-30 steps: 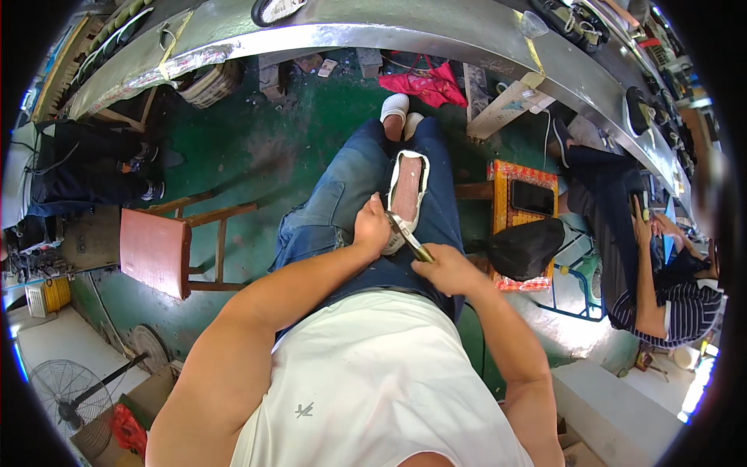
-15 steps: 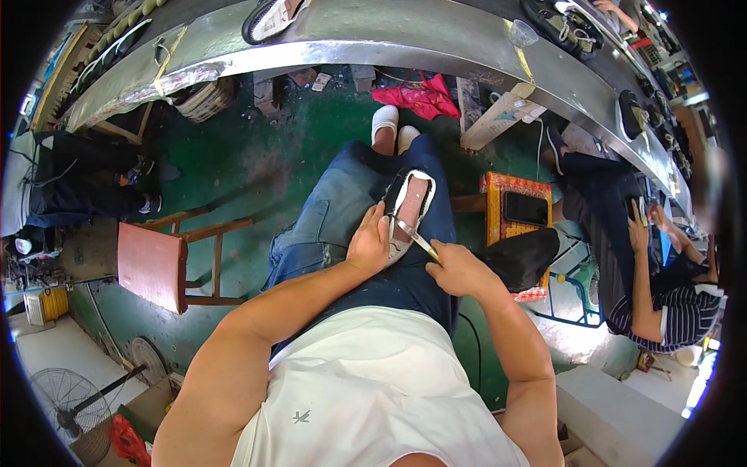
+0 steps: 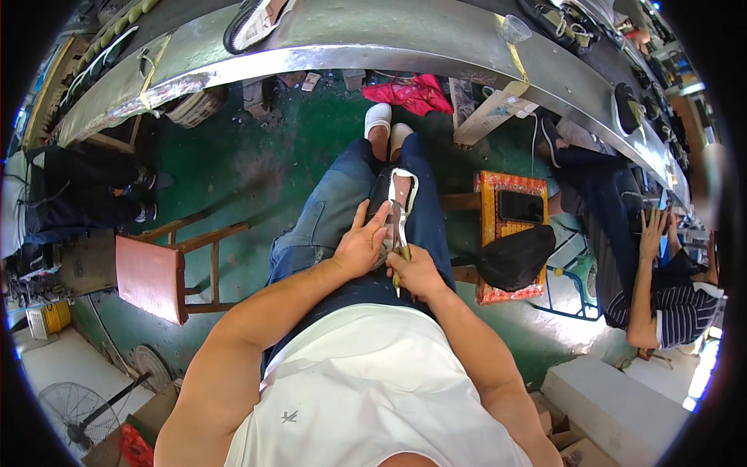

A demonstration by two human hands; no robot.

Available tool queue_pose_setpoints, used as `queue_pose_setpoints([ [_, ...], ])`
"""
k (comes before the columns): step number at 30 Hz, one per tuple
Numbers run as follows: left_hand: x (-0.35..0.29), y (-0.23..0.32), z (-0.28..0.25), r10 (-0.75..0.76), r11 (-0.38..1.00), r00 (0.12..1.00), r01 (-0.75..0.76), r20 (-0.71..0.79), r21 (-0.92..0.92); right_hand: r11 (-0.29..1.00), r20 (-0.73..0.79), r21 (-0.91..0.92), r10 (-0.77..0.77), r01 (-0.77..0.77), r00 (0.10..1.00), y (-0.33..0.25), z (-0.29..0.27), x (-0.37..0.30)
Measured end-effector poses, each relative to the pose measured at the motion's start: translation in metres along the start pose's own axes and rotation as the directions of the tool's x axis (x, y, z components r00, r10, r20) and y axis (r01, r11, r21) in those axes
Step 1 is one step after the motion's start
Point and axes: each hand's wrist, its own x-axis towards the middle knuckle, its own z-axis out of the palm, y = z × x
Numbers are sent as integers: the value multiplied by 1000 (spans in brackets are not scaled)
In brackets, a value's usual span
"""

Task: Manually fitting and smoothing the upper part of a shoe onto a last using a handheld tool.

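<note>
On my thighs lies a shoe upper (image 3: 402,187), underside up, with a pinkish bottom, a white edge and a black side. My left hand (image 3: 359,247) lies on its left side, open, its fingers stretched and apart, with fingertips touching the edge. A shiny metal hand tool with yellowish handles (image 3: 396,279), pincer-like in shape, is in my right hand (image 3: 417,272), which is closed around it. The tool's metal end reaches forward over the middle of the shoe. Where its tip meets the material is hard to make out.
Ahead runs a metal workbench (image 3: 342,58) carrying several shoes. To the left stands a stool with a reddish seat (image 3: 151,276). On my right, a low orange stand (image 3: 489,222) bears a phone (image 3: 521,207) and a black cloth (image 3: 517,258). Another person (image 3: 669,307) sits farther right.
My right hand has moved left and toward me, turning the tool from slanted to nearly in line with the shoe. My left hand has slid back a little, its fingers now spread.
</note>
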Motion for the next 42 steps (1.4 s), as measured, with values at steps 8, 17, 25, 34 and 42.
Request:
queue_pose_setpoints([
  [8,28,33,-38,-198,979,923,203,328,19,982,324,50,157,-182,933,-54,-100,-21],
  [17,31,25,-44,-244,961,886,274,394,-23,903,72,-386,-176,190,982,-80,-87,29],
  [25,30,28,-55,-166,973,866,222,472,-64,888,76,-415,-182,197,980,-57,-80,24],
  [34,17,25,-42,-284,924,914,341,288,-171,851,134,-479,-174,217,976,-52,-66,-3],
  [42,11,8,-35,-250,942,928,299,275,-152,730,125,-598,-321,330,939,-48,-54,-20],
])
